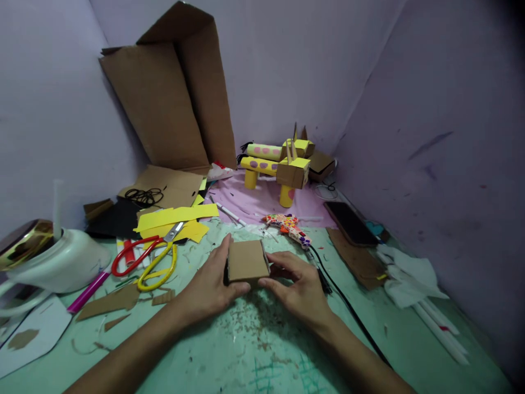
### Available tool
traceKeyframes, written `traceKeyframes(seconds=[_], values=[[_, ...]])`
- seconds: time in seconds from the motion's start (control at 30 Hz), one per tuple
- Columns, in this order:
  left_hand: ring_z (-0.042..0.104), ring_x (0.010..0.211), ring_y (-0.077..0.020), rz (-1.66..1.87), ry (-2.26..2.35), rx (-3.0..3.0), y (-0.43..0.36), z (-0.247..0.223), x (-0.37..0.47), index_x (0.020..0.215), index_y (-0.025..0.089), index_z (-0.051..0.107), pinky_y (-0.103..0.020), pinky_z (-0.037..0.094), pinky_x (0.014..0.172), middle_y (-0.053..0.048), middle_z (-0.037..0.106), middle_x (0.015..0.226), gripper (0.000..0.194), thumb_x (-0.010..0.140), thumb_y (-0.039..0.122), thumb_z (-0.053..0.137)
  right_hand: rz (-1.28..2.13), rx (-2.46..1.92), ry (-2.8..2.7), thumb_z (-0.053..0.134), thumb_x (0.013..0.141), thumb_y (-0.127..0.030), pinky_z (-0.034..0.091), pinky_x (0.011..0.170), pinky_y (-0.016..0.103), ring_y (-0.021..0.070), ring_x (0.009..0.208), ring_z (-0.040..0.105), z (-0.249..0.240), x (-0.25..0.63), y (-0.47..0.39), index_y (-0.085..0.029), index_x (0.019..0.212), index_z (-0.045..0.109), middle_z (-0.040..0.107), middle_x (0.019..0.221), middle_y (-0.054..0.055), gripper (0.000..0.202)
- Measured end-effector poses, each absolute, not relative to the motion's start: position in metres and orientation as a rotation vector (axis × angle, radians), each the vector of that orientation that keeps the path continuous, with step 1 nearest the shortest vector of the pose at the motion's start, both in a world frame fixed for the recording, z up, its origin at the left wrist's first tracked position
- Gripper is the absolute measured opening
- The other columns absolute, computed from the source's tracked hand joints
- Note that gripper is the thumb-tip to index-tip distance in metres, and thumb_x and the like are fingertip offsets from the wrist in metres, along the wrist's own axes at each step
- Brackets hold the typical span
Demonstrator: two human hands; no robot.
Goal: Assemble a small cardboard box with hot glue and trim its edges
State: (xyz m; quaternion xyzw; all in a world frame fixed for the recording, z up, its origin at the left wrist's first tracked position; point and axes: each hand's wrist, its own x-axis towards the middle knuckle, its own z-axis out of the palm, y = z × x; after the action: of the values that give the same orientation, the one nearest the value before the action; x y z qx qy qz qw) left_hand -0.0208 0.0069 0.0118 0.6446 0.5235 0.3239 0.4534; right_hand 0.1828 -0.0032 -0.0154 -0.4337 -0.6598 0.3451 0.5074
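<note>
A small brown cardboard box (246, 260) sits between my two hands, just above or on the green tabletop (229, 355). My left hand (215, 276) grips its left side, thumb along the near edge and fingers behind. On the right side, my right hand (297, 279) pinches the near right corner between thumb and fingers. Just beyond the box lies a colourful patterned glue gun (289, 227) with a black cord. Scissors (153, 254) with one red and one yellow handle rest to the left of my left hand. Brown crumbs are scattered below the box.
Yellow paper strips (176, 218) and cardboard scraps (110, 303) lie left, near a white teapot-like vessel (69, 262). Two yellow cardboard animals (266, 166) stand at the back beside a large open carton (164, 104). A phone (351, 223) and white sticks (441, 331) are at right.
</note>
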Motion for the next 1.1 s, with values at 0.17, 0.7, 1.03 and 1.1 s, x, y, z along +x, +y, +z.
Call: traceKeyframes(seconds=[0.17, 0.7, 1.03, 1.1], values=[[0.023, 0.141, -0.0482, 0.716, 1.332, 1.743, 0.005, 0.008, -0.018, 0.153, 0.012, 0.019, -0.060, 0.015, 0.114, -0.026, 0.026, 0.156, 0.112, 0.061, 0.031, 0.080, 0.634, -0.983, -1.718, 0.073, 0.078, -0.027, 0.059, 0.061, 0.036, 0.0222, 0.073, 0.068, -0.016, 0.183, -0.006, -0.022, 0.098, 0.076, 0.070, 0.085, 0.008, 0.020], [0.043, 0.136, -0.0356, 0.676, 1.175, 1.558, 0.021, 0.034, -0.068, 0.147, 0.025, 0.037, -0.051, 0.028, 0.113, -0.014, 0.039, 0.154, 0.098, 0.057, 0.007, 0.071, 0.961, -1.119, -1.621, 0.055, 0.075, -0.014, 0.058, 0.068, 0.034, 0.0187, 0.076, 0.069, -0.021, 0.208, 0.010, -0.019, 0.111, 0.067, 0.072, 0.097, 0.009, 0.038], [0.065, 0.082, -0.0245, 0.906, 1.388, 1.339, 0.030, 0.036, -0.079, 0.097, 0.015, 0.076, -0.040, 0.051, 0.079, -0.012, 0.073, 0.094, 0.041, 0.057, 0.014, 0.079, 0.871, -1.219, -1.490, 0.055, 0.073, -0.018, 0.058, 0.069, 0.037, 0.0189, 0.071, 0.069, -0.015, 0.213, 0.010, -0.018, 0.103, 0.068, 0.073, 0.089, 0.009, 0.033], [0.065, 0.080, -0.0234, 0.914, 1.378, 1.331, 0.029, 0.036, -0.078, 0.094, 0.016, 0.076, -0.039, 0.052, 0.077, -0.011, 0.074, 0.091, 0.037, 0.057, 0.013, 0.078, 0.876, -1.228, -1.489, 0.055, 0.073, -0.019, 0.058, 0.070, 0.036, 0.0186, 0.071, 0.069, -0.014, 0.212, 0.010, -0.018, 0.103, 0.068, 0.073, 0.089, 0.009, 0.033]])
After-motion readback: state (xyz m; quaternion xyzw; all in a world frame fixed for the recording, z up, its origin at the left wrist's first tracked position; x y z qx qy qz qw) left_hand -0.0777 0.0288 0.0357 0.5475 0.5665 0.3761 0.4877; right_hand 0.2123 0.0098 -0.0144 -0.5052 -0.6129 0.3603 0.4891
